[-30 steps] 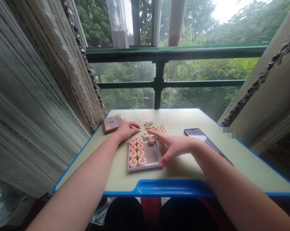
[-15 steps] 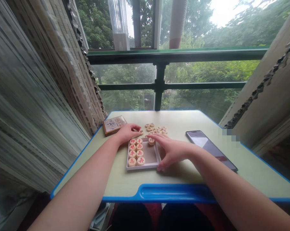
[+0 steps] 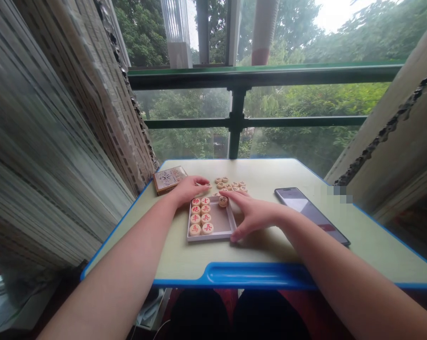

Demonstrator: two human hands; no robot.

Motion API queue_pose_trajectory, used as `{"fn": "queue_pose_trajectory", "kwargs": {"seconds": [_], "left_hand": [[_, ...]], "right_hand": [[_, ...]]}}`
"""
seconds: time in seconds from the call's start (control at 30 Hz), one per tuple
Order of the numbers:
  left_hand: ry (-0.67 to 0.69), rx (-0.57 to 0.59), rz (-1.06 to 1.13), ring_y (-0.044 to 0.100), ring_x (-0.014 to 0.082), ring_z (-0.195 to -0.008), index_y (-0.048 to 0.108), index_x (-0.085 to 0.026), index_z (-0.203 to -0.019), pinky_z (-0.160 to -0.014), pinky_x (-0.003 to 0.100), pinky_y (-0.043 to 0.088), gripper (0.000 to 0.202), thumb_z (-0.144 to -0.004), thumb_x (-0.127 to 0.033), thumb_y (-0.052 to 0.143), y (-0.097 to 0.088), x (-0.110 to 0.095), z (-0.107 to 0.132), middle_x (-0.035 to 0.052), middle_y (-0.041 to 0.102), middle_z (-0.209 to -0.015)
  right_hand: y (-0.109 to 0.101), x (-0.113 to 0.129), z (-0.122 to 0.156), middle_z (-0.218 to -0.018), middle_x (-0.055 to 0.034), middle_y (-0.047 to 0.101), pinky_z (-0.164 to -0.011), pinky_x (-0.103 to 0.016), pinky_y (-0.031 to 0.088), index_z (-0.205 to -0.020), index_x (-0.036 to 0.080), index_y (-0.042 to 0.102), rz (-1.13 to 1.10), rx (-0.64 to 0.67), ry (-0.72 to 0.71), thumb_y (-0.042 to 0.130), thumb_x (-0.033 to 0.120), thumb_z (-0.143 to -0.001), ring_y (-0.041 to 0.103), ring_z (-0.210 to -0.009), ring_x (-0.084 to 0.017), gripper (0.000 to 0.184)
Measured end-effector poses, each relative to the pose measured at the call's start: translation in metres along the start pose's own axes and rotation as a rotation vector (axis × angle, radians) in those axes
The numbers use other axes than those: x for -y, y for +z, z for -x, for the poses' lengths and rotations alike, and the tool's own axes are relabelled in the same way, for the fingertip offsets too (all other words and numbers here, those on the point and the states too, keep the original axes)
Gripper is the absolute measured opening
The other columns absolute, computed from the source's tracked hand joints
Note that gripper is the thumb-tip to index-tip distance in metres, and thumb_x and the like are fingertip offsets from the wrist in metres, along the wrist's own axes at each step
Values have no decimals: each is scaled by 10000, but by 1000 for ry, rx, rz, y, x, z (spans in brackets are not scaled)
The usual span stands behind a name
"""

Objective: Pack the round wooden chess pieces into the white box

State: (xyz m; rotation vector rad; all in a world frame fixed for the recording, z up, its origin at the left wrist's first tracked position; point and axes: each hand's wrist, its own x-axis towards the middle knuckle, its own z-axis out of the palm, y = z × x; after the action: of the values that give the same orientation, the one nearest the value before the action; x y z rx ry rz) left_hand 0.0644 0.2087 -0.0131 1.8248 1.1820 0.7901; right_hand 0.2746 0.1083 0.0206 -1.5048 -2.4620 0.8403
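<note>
A shallow white box [image 3: 192,238] lies on the table in front of me. Two columns of round wooden xiangqi pieces with red characters [image 3: 206,218] fill its left part. One piece with a black character [image 3: 222,201] sits in the box's upper right corner. My left hand [image 3: 191,190], just beyond the box's far left corner, has thumb and forefinger closed at a xiangqi piece [image 3: 208,185], partly hidden by the fingertips. Along the box's right side spreads my right hand [image 3: 250,211], its thumb touching the near corner and its fingers stretched past the far one.
Several loose xiangqi pieces [image 3: 234,187] lie behind the box. A patterned box [image 3: 170,178] rests at the table's far left, and a phone [image 3: 310,215] lies to the right. The table [image 3: 178,257] has a blue edge and a blue trough [image 3: 255,275] in front.
The whole view has shifted slightly, so the table appears a little higher. Both hands keep nearly the same places by the box; the black-character piece in the corner shows more fully.
</note>
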Motion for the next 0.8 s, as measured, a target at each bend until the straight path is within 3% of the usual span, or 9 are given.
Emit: {"fn": "queue_pose_trajectory", "kwargs": {"seconds": [0.13, 0.2, 0.3, 0.43, 0.53, 0.8], "left_hand": [[25, -57, 66, 553, 169, -776, 649, -138, -954, -708, 299, 409, 519, -566, -479, 697, -1, -1, -1, 81, 646, -903], [68, -91, 100, 545, 160, -786, 642, -141, -943, -708, 293, 399, 498, -576, -473, 694, -2, -6, 1, 82, 637, -946], [146, -96, 153, 531, 143, -781, 633, -151, -949, -668, 270, 384, 465, -612, -468, 676, -4, -15, 5, 71, 628, -958], [150, -17, 222, 512, 115, -696, 645, -147, -898, -617, 260, 375, 417, -611, -446, 690, -3, -27, 13, 55, 633, -876], [131, 57, 256, 528, 116, -687, 658, -143, -851, -633, 269, 393, 381, -584, -408, 722, -1, -34, 18, 53, 642, -835], [51, 273, 308, 589, 152, -760, 677, -157, -830, -731, 304, 429, 343, -549, -335, 760, 3, -44, 29, 47, 668, -818]], "right_hand": [[1, -4, -1, -1478, -86, 153, -1084, -467, 156, -1422, 241, 153, -12, -13, -40, 744, 551, -464, 66, -1346, -324, 1167], [2, -4, -2, -1467, -94, 191, -1074, -468, 189, -1414, 242, 188, -45, -54, -84, 692, 566, -557, 134, -1339, -309, 1046], [5, -5, -6, -1390, -109, 347, -1023, -442, 303, -1361, 232, 313, -110, -256, -127, 583, 537, -712, 323, -1269, -267, 766], [7, -7, -14, -1148, -107, 552, -847, -376, 462, -1213, 208, 469, -121, -575, -141, 565, 434, -767, 553, -990, -206, 510], [8, -7, -15, -979, -70, 609, -710, -317, 502, -1150, 209, 504, -121, -623, -210, 554, 366, -788, 587, -774, -148, 398], [11, -3, -15, -798, -41, 626, -608, -231, 468, -888, 183, 635, 9, -698, -421, 556, 245, -795, 568, -644, -101, 137]]}}
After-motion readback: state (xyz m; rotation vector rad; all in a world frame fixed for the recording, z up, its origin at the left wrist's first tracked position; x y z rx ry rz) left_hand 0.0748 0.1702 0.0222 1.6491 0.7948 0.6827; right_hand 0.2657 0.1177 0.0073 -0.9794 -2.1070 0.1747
